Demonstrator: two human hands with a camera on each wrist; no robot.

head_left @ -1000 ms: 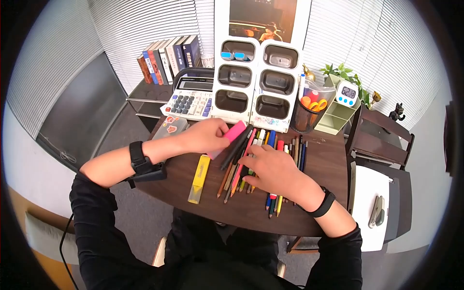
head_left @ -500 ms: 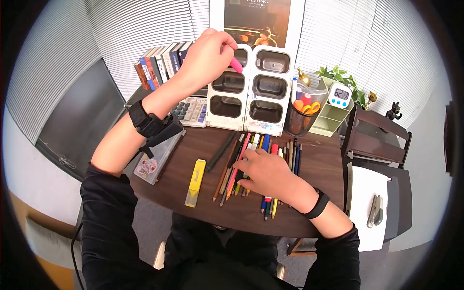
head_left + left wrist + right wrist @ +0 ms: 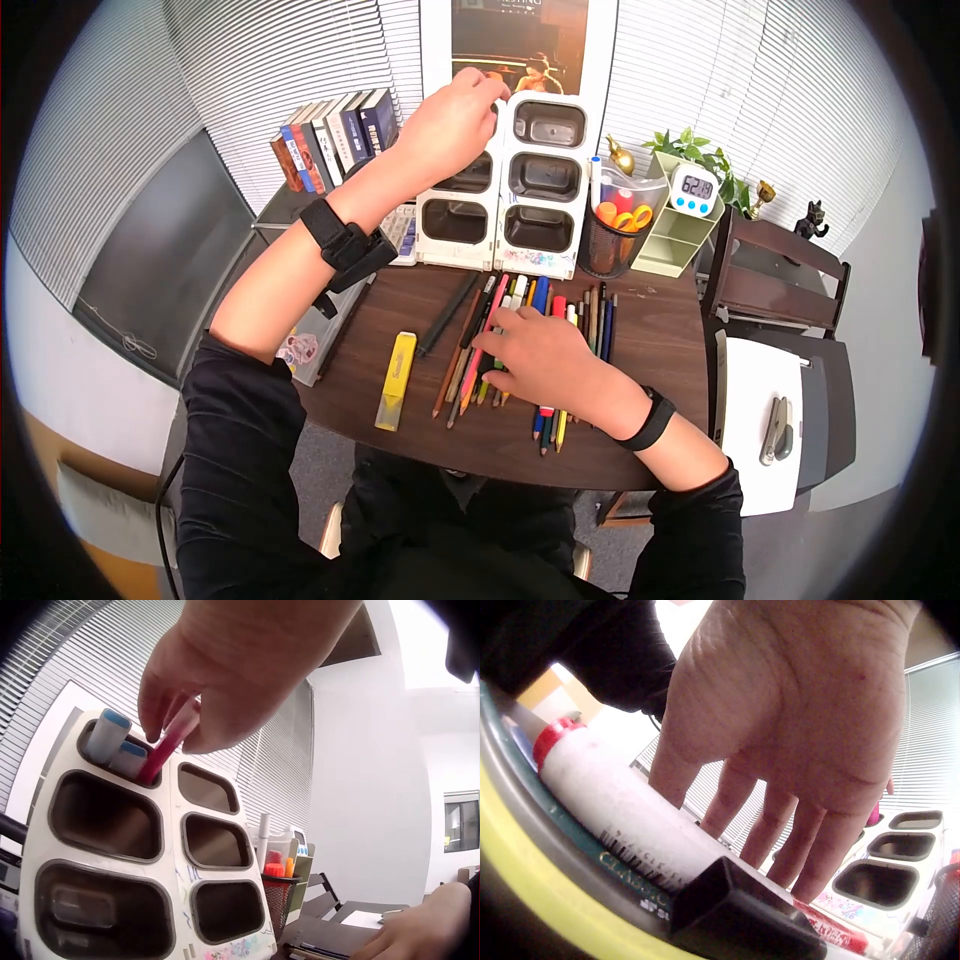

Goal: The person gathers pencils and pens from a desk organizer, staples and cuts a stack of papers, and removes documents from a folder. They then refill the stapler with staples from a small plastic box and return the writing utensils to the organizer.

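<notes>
My left hand is at the top left compartment of a white six-compartment organizer. In the left wrist view it pinches a pink highlighter, whose lower end is inside that compartment beside two blue-ended highlighters. My right hand rests over a row of pencils and markers on the desk, its fingers loosely extended. A white marker with a red end lies beneath the palm in the right wrist view. Left of the pencils are a black pen and a yellow highlighter.
A mesh pen cup with orange-handled scissors stands right of the organizer, next to a green shelf bearing a white timer. Books stand at the back left. A stapler lies on white paper at the right.
My left hand has carried the pink highlighter up from the desk to the organizer's top left compartment. The right hand has stayed over the pencils.
</notes>
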